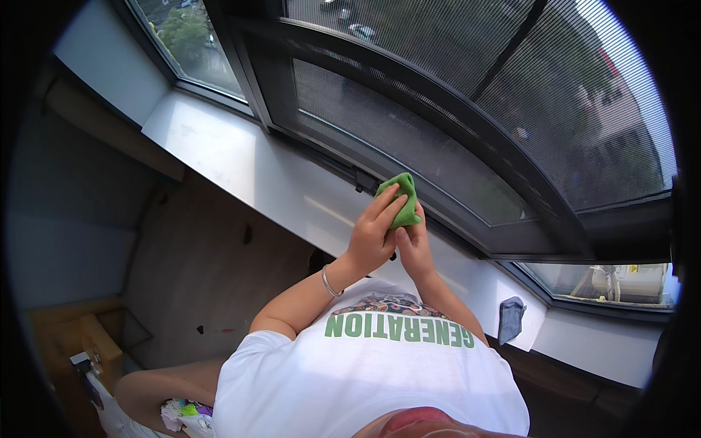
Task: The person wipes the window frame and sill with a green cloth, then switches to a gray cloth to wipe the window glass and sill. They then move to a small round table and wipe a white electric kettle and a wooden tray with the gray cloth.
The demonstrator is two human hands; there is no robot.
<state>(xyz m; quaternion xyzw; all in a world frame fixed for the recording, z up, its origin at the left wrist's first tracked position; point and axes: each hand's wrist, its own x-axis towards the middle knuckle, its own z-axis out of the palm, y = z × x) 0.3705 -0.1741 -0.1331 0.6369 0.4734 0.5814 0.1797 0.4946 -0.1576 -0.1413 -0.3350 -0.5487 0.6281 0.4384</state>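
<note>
A folded green cloth (406,212) is pressed between my two hands, above the white windowsill and beside the dark window frame. The fingers of my left hand (373,236) lie over its near face, and a silver bangle circles that wrist. My right hand (417,249) holds the cloth from the other side, its thumb raised near the lower edge and its fingers mostly hidden. Just left of the cloth, a black window latch (366,179) sits on the frame. A dark grey cloth (510,320) rests on the sill at the right.
The white windowsill (208,148) runs diagonally under a dark-framed window with a mesh screen (427,38). Side windows flank it, with a tank-like object (630,282) outside the right one. Wooden furniture (101,342) stands at lower left, beside the floor (202,263).
</note>
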